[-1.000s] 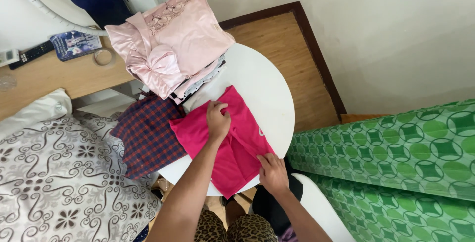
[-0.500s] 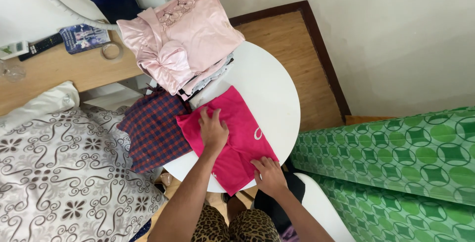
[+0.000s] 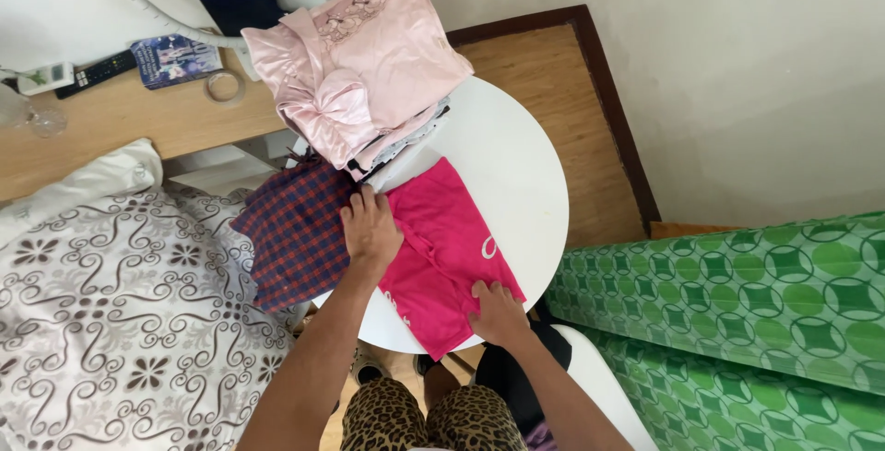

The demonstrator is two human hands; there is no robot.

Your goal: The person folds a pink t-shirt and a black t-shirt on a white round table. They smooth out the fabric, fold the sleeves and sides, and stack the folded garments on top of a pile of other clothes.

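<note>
Hot pink cotton is what I see under both hands: a folded pink garment point(image 3: 447, 257) lies flat on the round white tabletop point(image 3: 516, 183), toward its near edge. My left hand point(image 3: 371, 230) presses palm-down on the garment's upper left corner, fingers spread and closed on nothing, which I judge pins the fold in place. My right hand point(image 3: 499, 313) rests flat on the lower right corner at the rim, likewise open with no grip on the cloth, as if smoothing the edge down. Just beside the left hand, a plaid garment point(image 3: 295, 230) in red and navy hangs partly off the tabletop's left side. Beyond it sits a stack of folded clothes topped by a pale pink blouse point(image 3: 359, 73), kept at the far edge. A patterned bedspread point(image 3: 111, 322) lies to the left, a green cushion point(image 3: 737, 322) to the right.
</note>
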